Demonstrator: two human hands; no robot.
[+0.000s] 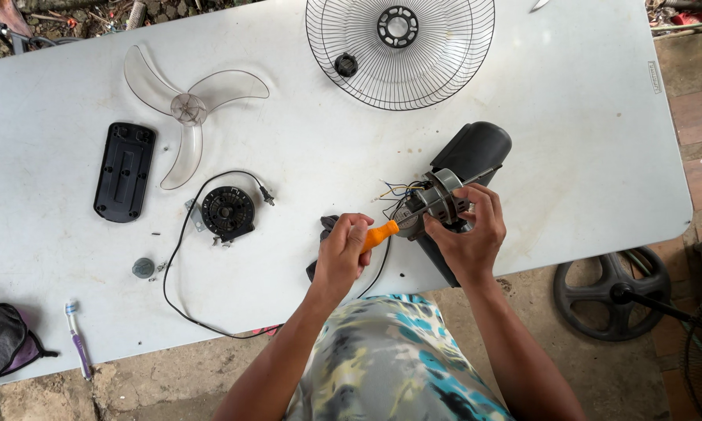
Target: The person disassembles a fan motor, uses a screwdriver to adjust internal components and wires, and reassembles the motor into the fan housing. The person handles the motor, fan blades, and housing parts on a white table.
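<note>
An orange-handled screwdriver [381, 234] is gripped in the closed left hand [343, 253], its long axis running rightward and slightly up into the fan motor [437, 201], which is clasped from the near side by the right hand [468, 234] just beside it. Loose wires [398, 191] are seen around the tip, against the dark motor housing [476, 150]. Farther off on the white table [585, 156] are laid a black round part [227, 212], a clear fan blade [186, 109] and a wire grille [400, 51].

The table [569, 140] holds one wire fan guard [400, 51] at twelve o'clock, one clear fan blade [186, 109] at ten, one black cover plate [125, 171], one toothbrush [76, 339] at eight, one screwdriver [382, 232] and one fan motor [443, 196].
</note>
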